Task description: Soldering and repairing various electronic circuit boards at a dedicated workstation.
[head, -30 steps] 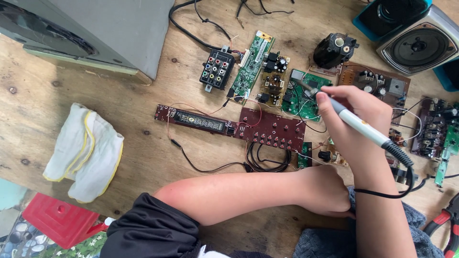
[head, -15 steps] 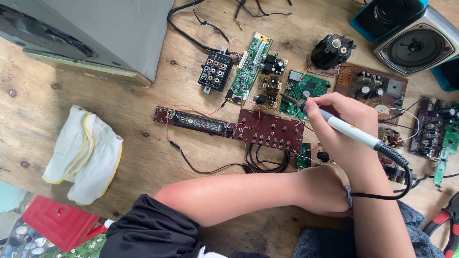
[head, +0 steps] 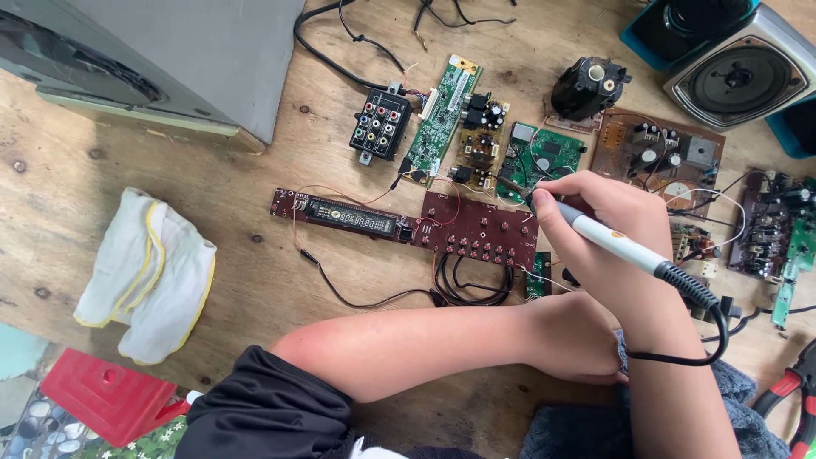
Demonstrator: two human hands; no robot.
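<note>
My right hand (head: 633,208) grips a white soldering iron (head: 619,245) like a pen. Its metal tip touches the left edge of a green circuit board (head: 557,153), just above a dark red button board (head: 480,231). That board joins a long display strip (head: 348,217) by thin wires. The iron's black cord (head: 721,336) loops back under my wrist. My left forearm lies across the wooden table, and my left hand (head: 574,336) rests under my right forearm with its fingers hidden.
A grey case (head: 187,51) stands at top left and a white cloth (head: 149,272) lies left. A black connector block (head: 380,125), a long green board (head: 442,119), a brown board (head: 654,153), a speaker (head: 739,72) and red-handled pliers (head: 795,391) surround the work.
My right hand has shifted slightly left and down, carrying the iron's tip from the middle of the green board to its left edge. My left arm has stayed put.
</note>
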